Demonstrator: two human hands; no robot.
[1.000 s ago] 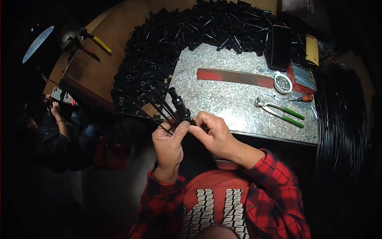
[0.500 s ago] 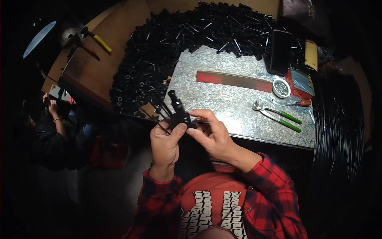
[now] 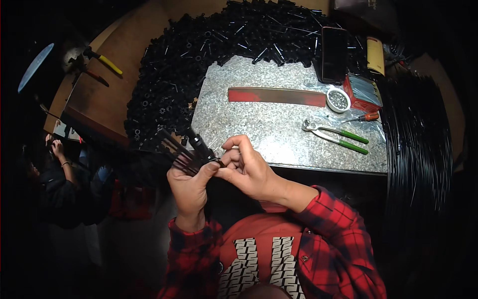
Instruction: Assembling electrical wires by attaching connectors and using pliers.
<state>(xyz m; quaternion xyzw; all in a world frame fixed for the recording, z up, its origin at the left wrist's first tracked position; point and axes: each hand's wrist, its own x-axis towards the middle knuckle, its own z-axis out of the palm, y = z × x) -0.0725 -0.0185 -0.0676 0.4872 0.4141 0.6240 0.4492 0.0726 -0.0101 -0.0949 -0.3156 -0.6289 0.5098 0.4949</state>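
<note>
Head cam: fisheye, looks dwn @ tabletop (image 3: pixel 284 132), fairly nr.

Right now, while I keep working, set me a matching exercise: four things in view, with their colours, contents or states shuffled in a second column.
Things:
1. Pincers
2. White cup
3. Left hand
4. Screwdriver

Descriptions:
A. Holding black rods
B. Orange handle
C. Green handles
D. Contains small silvery bits

Right pairs: 1-C, 2-D, 3-A, 4-B.
</note>
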